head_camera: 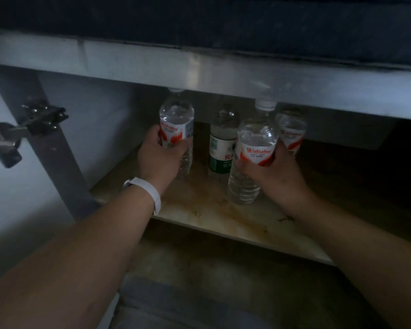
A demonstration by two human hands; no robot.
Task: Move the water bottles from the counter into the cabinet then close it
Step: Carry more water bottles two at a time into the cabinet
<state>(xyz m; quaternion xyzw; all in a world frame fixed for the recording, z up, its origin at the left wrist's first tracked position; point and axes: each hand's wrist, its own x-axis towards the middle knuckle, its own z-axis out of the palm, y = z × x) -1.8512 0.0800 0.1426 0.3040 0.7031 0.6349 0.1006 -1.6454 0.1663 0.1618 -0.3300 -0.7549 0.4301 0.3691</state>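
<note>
Both arms reaching into the open cabinet [64, 148] under the counter edge [199, 67]. Left hand [160, 157], white wristband [150, 191] on the wrist, wrapped round an upright red-and-white "Wahaha" bottle [177, 119], its base on or just above the stained shelf [211, 217]: cannot tell which. Right hand [279, 174] clamped on a second "Wahaha" bottle [255, 148], nearer the front. Between them, further back, a green-labelled bottle [223, 143] with Chinese characters, too blurred to read. Behind the right hand, a third "Wahaha" bottle [292, 131]. Door hinge [37, 121] at left.
</note>
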